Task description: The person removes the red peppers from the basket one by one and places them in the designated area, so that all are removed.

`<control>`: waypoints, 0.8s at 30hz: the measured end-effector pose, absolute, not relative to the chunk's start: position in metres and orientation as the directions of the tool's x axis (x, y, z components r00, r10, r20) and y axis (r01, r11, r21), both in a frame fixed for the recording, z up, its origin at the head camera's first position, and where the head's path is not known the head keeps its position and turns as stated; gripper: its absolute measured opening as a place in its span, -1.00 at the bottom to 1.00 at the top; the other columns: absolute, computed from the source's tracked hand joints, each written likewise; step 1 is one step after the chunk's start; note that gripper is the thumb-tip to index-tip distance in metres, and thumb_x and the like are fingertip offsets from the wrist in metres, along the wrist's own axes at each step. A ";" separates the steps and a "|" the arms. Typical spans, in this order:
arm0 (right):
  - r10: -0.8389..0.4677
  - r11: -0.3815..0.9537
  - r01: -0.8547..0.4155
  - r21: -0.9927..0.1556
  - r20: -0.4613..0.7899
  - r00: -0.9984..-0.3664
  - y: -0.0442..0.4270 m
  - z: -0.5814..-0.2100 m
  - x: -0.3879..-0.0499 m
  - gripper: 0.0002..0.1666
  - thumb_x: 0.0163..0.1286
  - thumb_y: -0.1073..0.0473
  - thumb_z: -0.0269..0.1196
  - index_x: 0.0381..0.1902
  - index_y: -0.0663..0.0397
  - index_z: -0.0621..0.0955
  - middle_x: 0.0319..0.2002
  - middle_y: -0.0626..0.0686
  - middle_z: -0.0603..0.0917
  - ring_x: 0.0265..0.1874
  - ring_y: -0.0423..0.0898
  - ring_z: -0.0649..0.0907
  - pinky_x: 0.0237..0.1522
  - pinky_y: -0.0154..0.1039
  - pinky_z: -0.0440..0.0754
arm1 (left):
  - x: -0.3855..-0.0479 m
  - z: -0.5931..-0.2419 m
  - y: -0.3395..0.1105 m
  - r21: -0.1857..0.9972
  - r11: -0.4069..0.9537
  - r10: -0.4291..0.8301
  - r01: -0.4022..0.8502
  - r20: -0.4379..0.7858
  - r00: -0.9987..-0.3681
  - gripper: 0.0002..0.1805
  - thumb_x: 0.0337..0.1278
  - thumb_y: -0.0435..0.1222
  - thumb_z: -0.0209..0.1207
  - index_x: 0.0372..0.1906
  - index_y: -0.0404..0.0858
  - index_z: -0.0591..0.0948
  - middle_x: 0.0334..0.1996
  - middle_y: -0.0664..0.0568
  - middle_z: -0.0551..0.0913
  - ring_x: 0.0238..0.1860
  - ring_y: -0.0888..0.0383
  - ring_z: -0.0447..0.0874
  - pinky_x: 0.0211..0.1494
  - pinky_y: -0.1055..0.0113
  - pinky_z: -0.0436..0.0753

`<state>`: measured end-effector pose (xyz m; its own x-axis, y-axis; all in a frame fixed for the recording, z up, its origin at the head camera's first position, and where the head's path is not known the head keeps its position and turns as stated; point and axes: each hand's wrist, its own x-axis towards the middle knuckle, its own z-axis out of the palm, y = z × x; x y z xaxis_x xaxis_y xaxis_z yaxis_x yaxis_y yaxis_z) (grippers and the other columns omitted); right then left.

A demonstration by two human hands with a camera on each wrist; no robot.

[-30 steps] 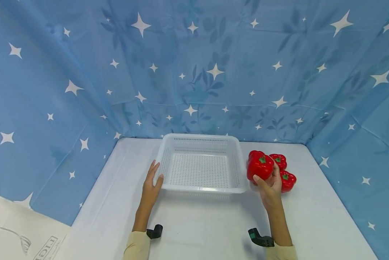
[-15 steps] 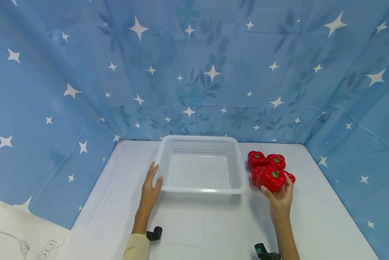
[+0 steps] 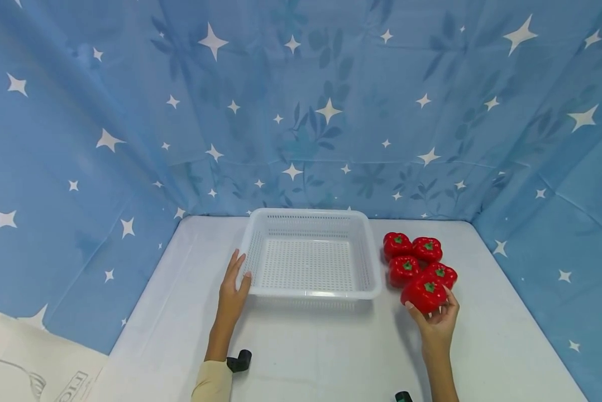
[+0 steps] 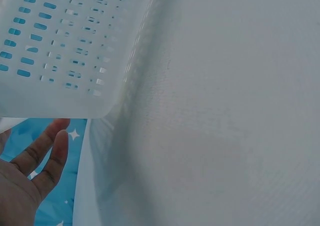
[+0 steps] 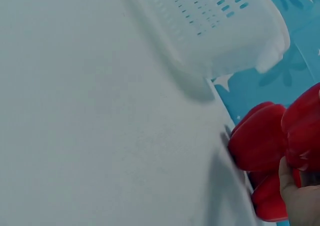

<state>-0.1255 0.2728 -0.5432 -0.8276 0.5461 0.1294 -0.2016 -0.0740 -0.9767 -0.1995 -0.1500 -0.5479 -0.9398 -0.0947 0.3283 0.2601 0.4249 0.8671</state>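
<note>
My right hand [image 3: 438,330] holds a red bell pepper [image 3: 423,297] by its sides, at the front of a group of several red bell peppers [image 3: 402,273]. Whether the held pepper rests on the table cannot be told. In the right wrist view the thumb of the right hand [image 5: 301,201] lies against that pepper [image 5: 306,123], and the other fingers are hidden. My left hand [image 3: 232,293] touches the left side of a white perforated plastic basket [image 3: 311,294], fingers extended. In the left wrist view this hand [image 4: 25,181] shows spread fingers beside the basket's corner [image 4: 90,104].
The basket stands mid-table, to the left of the peppers. Under everything is a white table [image 3: 311,352]. A blue curtain [image 3: 301,111] with white stars hangs close behind it and along both sides.
My right hand has carried the held pepper rightward and down toward the front, from beside the basket to the front of the group. The left hand stays at the basket.
</note>
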 end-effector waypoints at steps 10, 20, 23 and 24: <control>0.577 -0.046 -0.046 -0.998 0.011 -0.817 0.277 -0.551 -0.123 0.00 0.17 0.33 0.41 0.44 -0.21 0.14 0.37 -0.09 0.28 0.33 -0.19 0.29 0.08 -0.64 0.49 | -0.200 -0.548 -0.150 0.868 0.427 -0.098 0.253 0.323 -0.941 -0.46 0.45 -0.24 -0.02 0.46 -0.18 0.28 0.56 0.01 0.04 0.58 0.02 -0.05 0.57 0.02 0.04; 0.535 0.147 0.096 -0.985 -0.002 -0.845 0.280 -0.569 -0.119 0.09 0.13 0.24 0.46 0.49 -0.25 0.13 0.28 -0.15 0.29 0.24 -0.29 0.33 0.06 -0.73 0.42 | -0.200 -0.548 -0.150 0.866 0.432 -0.101 0.253 0.325 -0.940 -0.46 0.45 -0.22 -0.01 0.45 -0.18 0.29 0.56 -0.06 0.05 0.57 -0.04 -0.04 0.55 -0.03 0.06; 0.514 0.205 0.094 -0.974 0.026 -0.857 0.280 -0.572 -0.120 0.09 0.13 0.23 0.46 0.50 -0.25 0.13 0.28 -0.13 0.31 0.22 -0.31 0.35 0.05 -0.74 0.41 | -0.200 -0.547 -0.150 0.864 0.432 -0.100 0.256 0.328 -0.939 -0.46 0.44 -0.23 -0.01 0.45 -0.19 0.29 0.55 -0.10 0.05 0.57 -0.06 -0.04 0.55 -0.04 0.07; 0.508 0.213 0.091 -0.973 0.031 -0.861 0.280 -0.572 -0.120 0.09 0.14 0.23 0.46 0.51 -0.24 0.12 0.30 -0.12 0.30 0.22 -0.30 0.35 0.06 -0.73 0.40 | -0.200 -0.547 -0.150 0.865 0.431 -0.100 0.257 0.329 -0.939 -0.46 0.44 -0.23 -0.01 0.45 -0.19 0.29 0.55 -0.10 0.06 0.57 -0.05 -0.03 0.55 -0.03 0.07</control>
<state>-0.1196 0.2800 -0.5718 -0.8607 0.5082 0.0306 0.0914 0.2133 -0.9727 -0.2001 -0.1499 -0.5472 -0.9391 -0.0996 0.3290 0.2572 0.4313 0.8648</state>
